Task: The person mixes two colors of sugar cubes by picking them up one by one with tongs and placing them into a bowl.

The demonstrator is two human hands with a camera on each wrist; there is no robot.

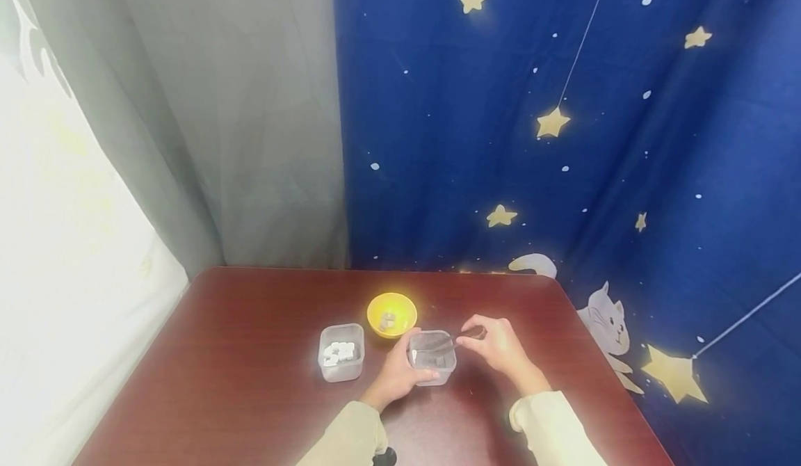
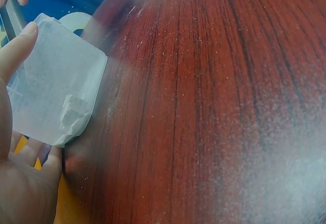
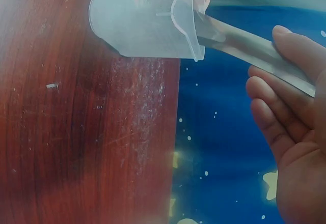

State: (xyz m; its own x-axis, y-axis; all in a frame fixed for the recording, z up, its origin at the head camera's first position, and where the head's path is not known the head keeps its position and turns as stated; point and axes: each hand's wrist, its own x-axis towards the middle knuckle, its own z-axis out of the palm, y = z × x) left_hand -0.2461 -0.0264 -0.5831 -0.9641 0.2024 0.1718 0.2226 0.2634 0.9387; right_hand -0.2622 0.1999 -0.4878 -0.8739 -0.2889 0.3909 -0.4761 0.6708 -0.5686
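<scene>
My left hand (image 1: 397, 368) grips a clear plastic container (image 1: 436, 377) around its side, thumb on the near wall. In the left wrist view a pale chunk (image 2: 74, 113) shows through the bottom corner of that container. Between the thumb and fingers of my right hand (image 1: 500, 346) is a long, flat metal tool (image 3: 249, 48), which slants down into the container's mouth. Left of the hands stands a second clear container (image 1: 341, 370) with several white blocks (image 1: 338, 352). A yellow bowl (image 1: 402, 304) with a few greyish pieces (image 1: 387, 320) sits just behind my left hand.
All of this is on a dark red wooden table (image 1: 250, 355). A tiny white fragment (image 3: 52, 86) lies on its surface. Past the far edge hang a grey curtain (image 1: 275, 139) and a blue star-patterned curtain (image 1: 438, 139); a bright white drape (image 1: 75, 243) is at left.
</scene>
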